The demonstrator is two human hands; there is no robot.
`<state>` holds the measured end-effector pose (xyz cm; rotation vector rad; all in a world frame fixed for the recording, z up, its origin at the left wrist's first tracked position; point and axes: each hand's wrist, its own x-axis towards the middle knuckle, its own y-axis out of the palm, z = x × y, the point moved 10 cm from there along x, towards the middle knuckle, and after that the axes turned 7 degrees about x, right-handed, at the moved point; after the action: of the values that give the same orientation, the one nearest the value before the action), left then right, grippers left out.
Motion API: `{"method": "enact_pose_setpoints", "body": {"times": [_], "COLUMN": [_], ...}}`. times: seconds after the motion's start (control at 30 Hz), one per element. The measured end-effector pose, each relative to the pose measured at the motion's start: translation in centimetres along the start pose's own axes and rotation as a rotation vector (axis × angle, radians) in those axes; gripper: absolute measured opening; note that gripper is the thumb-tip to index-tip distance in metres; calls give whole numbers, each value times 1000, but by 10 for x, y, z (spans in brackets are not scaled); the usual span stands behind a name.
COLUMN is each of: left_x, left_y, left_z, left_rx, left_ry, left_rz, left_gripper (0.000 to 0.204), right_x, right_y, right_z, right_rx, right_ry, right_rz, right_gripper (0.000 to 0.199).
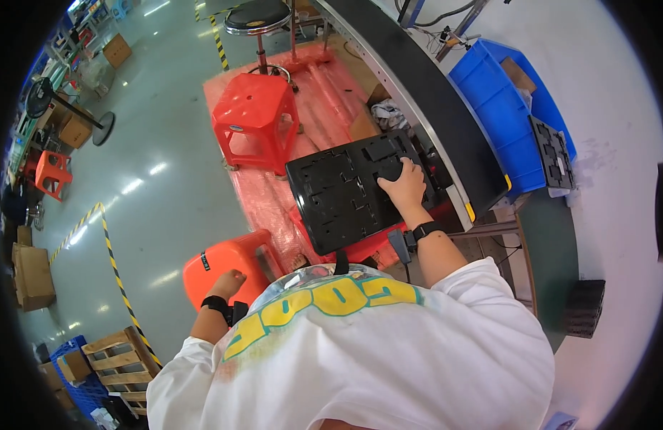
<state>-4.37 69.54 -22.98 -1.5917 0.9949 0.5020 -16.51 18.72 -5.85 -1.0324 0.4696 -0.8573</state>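
Note:
My right hand rests over the right part of a black moulded tray, thumb and fingers apart. The tray has shaped recesses and raised ridges, and it lies tilted in front of me on something red, mostly hidden beneath it. Whether the fingertips touch a part in the recesses cannot be made out. My left hand is curled closed over an orange-red stool, with nothing seen in it. Both wrists wear black bands with small dark devices.
A conveyor-like black bench runs along the right. Beyond it stand a blue bin and another black tray. A red stool and a round-seated stool stand ahead on pink wrap. A wooden pallet lies behind left.

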Motion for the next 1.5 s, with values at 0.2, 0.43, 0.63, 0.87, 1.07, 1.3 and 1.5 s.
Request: {"method": "enact_pose_setpoints", "body": {"times": [0.2, 0.43, 0.63, 0.87, 1.07, 1.3, 1.5], "left_x": [-4, -11, 5, 16, 36, 24, 28], "left_y": [5, 23, 14, 16, 55, 51, 46], "left_z": [0, 29, 4, 12, 48, 48, 40], "left_rx": [73, 86, 72, 33, 267, 159, 241], "left_ry": [4, -141, -5, 109, -29, -68, -55], "left_rz": [36, 155, 121, 16, 85, 28, 45], "left_gripper": [42, 44, 45, 42, 41, 46, 48], "right_x": [-9, -42, -47, -42, -45, -41, -30], "right_y": [-31, -38, -19, -27, -24, -6, -10], "right_z": [-10, -23, -28, -13, -31, -58, -65], "right_rx": [76, 95, -77, -62, -8, 26, 148], "right_ry": [18, -123, -92, -63, -140, -25, -9], "right_rz": [-197, -96, -41, -26, -56, -37, -58], "right_gripper": [78, 82, 84, 79, 79, 83, 82]}}
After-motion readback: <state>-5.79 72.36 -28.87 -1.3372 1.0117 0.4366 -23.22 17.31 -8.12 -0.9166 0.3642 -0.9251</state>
